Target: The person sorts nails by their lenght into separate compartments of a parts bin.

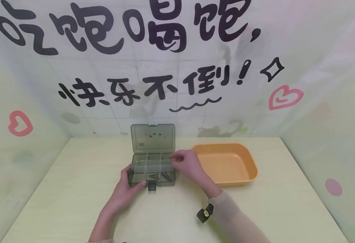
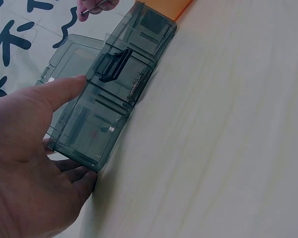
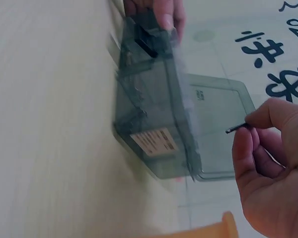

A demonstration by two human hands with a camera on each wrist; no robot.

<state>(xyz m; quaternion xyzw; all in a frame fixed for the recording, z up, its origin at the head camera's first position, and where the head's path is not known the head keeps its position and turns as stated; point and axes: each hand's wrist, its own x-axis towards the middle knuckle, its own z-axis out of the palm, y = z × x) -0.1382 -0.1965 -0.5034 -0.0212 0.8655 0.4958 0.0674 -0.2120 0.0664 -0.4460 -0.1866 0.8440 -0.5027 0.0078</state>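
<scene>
A translucent grey compartment box (image 1: 138,185) stands on the table with its lid (image 1: 153,141) raised against the back wall. My left hand (image 1: 124,190) grips its front left corner, thumb at the front rim and fingers round the left side. Over the back right compartment, my right hand (image 1: 189,165) pinches a thin dark metal rod (image 3: 237,128) between thumb and forefinger. Brass-coloured screws (image 1: 153,177) lie in the front middle compartment. Darker thin metal pieces (image 1: 166,176) fill part of the front right one.
An orange tray (image 1: 226,184) sits right of the box, partly behind my right hand. A black latch (image 1: 152,186) hangs at the box front. Printed walls (image 1: 332,135) enclose the table (image 1: 165,219) at the back and both sides.
</scene>
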